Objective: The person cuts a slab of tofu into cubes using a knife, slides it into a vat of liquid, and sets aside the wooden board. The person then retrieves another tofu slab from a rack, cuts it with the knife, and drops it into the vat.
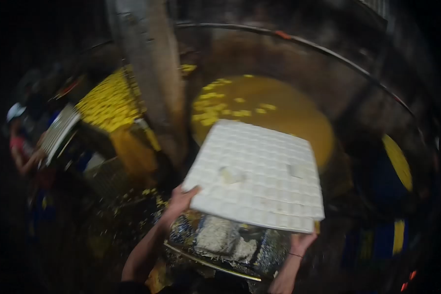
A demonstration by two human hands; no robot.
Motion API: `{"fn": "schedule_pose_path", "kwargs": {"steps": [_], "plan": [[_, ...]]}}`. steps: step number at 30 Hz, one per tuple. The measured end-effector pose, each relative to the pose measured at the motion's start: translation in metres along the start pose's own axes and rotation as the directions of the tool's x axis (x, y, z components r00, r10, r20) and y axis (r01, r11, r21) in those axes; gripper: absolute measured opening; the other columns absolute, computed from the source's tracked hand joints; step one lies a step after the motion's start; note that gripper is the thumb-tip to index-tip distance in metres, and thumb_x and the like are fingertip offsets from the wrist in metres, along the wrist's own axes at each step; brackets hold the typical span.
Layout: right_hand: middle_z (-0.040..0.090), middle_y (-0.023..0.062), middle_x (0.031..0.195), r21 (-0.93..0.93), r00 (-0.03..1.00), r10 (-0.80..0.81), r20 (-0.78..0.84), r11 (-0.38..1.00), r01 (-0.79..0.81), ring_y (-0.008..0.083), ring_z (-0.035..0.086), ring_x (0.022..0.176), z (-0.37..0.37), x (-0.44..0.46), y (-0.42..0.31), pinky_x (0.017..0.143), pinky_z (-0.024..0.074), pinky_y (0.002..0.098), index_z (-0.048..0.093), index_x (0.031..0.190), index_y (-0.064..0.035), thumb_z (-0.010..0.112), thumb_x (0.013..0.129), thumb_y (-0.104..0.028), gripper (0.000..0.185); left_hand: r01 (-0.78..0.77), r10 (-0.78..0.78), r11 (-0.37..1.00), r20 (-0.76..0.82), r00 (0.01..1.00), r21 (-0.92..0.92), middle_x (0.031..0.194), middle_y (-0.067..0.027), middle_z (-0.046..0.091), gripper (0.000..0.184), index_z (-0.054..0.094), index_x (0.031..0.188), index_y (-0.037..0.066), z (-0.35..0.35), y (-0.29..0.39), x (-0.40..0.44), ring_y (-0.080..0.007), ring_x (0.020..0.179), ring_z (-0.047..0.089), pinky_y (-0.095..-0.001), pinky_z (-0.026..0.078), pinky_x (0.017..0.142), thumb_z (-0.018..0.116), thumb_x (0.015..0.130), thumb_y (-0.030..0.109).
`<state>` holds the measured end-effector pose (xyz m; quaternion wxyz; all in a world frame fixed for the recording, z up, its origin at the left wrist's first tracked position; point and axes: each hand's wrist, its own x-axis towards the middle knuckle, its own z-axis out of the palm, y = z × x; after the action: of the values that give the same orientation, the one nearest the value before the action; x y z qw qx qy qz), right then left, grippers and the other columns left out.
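A large white board covered in a grid of pillow-like white squares is held up in front of me, tilted. A loose white scrap and a separate flat square lie on it. My left hand grips its near left corner, thumb on top. At the near right corner, my right hand holds the edge from below, its fingers partly hidden. Beneath the board, pale crumbly material rests on a dark wet surface. I cannot tell whether the squares are separate pieces.
Beyond the board, a round vat of brownish-yellow liquid has yellow pieces floating in it. A post rises beside a heap of yellow pieces. On the left, another person holds a ribbed pale panel. A dark tub stands right.
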<state>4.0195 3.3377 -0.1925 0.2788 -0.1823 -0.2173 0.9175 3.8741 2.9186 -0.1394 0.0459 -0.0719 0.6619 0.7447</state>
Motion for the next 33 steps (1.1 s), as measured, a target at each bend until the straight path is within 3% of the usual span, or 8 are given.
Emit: {"fn": "schedule_pose_path", "kwargs": {"steps": [2, 5, 15, 17, 21, 26, 28, 33], "plan": [[0.056, 0.0119, 0.136, 0.038, 0.997, 0.007, -0.081, 0.999, -0.004, 0.0302, 0.055, 0.123, 0.013, 0.032, -0.002, 0.105, 0.0426, 0.0497, 0.054, 0.132, -0.0034, 0.048, 0.096, -0.031, 0.046, 0.117, -0.108, 0.962, -0.051, 0.993, 0.246, 0.087, -0.0082, 0.071, 0.043, 0.069, 0.101, -0.003, 0.014, 0.016, 0.019, -0.0155, 0.074, 0.067, -0.0300, 0.054, 0.067, 0.076, 0.085, 0.036], [0.054, 0.0165, 0.138, -0.115, 0.944, 0.020, 0.330, 0.993, 0.019, 0.0333, 0.053, 0.125, -0.005, 0.090, 0.001, 0.105, 0.0421, 0.0528, 0.049, 0.138, -0.0016, 0.046, 0.096, -0.029, 0.050, 0.110, -0.097, 0.929, -0.053, 0.994, 0.353, 0.103, -0.0084, 0.071, 0.050, 0.066, 0.119, 0.001, 0.026, -0.007, 0.068, -0.0132, 0.094, 0.063, -0.0300, 0.051, 0.082, 0.075, 0.087, 0.038], [0.059, 0.0204, 0.126, 0.066, 0.986, -0.028, 0.164, 0.998, 0.017, 0.0347, 0.057, 0.114, 0.059, 0.111, 0.006, 0.100, 0.0446, 0.0514, 0.058, 0.123, 0.0028, 0.062, 0.081, -0.024, 0.050, -0.027, -0.009, 0.958, 0.124, 0.992, 0.286, 0.118, -0.0149, 0.067, 0.073, 0.050, 0.139, 0.003, 0.062, 0.013, 0.116, -0.0224, 0.108, 0.063, -0.0325, 0.048, 0.093, 0.064, 0.090, 0.055], [0.059, 0.0211, 0.126, 0.066, 0.986, -0.053, 0.159, 0.997, 0.043, 0.0355, 0.057, 0.114, 0.061, 0.117, 0.007, 0.099, 0.0447, 0.0524, 0.058, 0.124, 0.0034, 0.061, 0.081, -0.022, 0.050, 0.253, -0.261, 0.869, -0.042, 0.965, 0.426, 0.131, -0.0203, 0.059, 0.080, 0.043, 0.144, 0.003, 0.070, 0.033, 0.111, -0.0288, 0.121, 0.057, -0.0405, 0.045, 0.101, 0.054, 0.091, 0.063], [0.058, 0.0207, 0.129, -0.107, 0.991, -0.130, 0.033, 0.985, 0.133, 0.0368, 0.055, 0.117, 0.083, 0.117, 0.009, 0.102, 0.0417, 0.0562, 0.055, 0.129, 0.0022, 0.061, 0.079, -0.022, 0.055, -0.128, 0.364, 0.516, -0.081, 0.928, 0.847, 0.135, -0.0230, 0.049, 0.079, 0.044, 0.140, 0.002, 0.038, -0.007, 0.088, -0.0409, 0.125, 0.047, -0.0507, 0.038, 0.105, 0.053, 0.091, 0.064], [0.057, 0.0140, 0.133, -0.250, 0.992, -0.115, -0.059, 0.963, 0.096, 0.0286, 0.054, 0.122, 0.089, 0.146, -0.008, 0.101, 0.0429, 0.0497, 0.054, 0.130, -0.0007, 0.050, 0.090, -0.024, 0.047, -0.166, 0.427, 0.299, 0.024, 0.904, 0.940, 0.136, -0.0271, 0.047, 0.082, 0.042, 0.137, -0.003, -0.029, -0.036, 0.021, -0.0424, 0.117, 0.054, -0.0514, 0.043, 0.099, 0.064, 0.087, 0.059], [0.059, 0.0131, 0.128, -0.254, 0.994, -0.102, 0.026, 0.961, 0.105, 0.0267, 0.055, 0.119, 0.117, 0.150, -0.016, 0.101, 0.0423, 0.0480, 0.057, 0.127, -0.0020, 0.053, 0.088, -0.023, 0.045, 0.183, -0.076, 0.449, -0.167, 0.983, 0.875, 0.107, -0.0237, 0.066, 0.082, 0.039, 0.140, -0.003, -0.044, -0.042, 0.000, -0.0390, 0.098, 0.066, -0.0479, 0.051, 0.085, 0.068, 0.087, 0.053], [0.061, 0.0102, 0.124, -0.287, 0.993, -0.116, -0.007, 0.952, 0.109, 0.0260, 0.056, 0.117, 0.155, 0.212, -0.031, 0.100, 0.0431, 0.0457, 0.058, 0.127, -0.0054, 0.051, 0.087, -0.018, 0.043, 0.035, 0.092, 0.420, -0.081, 0.993, 0.907, 0.073, -0.0234, 0.065, 0.037, 0.050, 0.101, 0.001, -0.059, -0.095, -0.008, -0.0459, 0.068, 0.063, -0.0529, 0.050, 0.059, 0.067, 0.091, 0.033]]}}
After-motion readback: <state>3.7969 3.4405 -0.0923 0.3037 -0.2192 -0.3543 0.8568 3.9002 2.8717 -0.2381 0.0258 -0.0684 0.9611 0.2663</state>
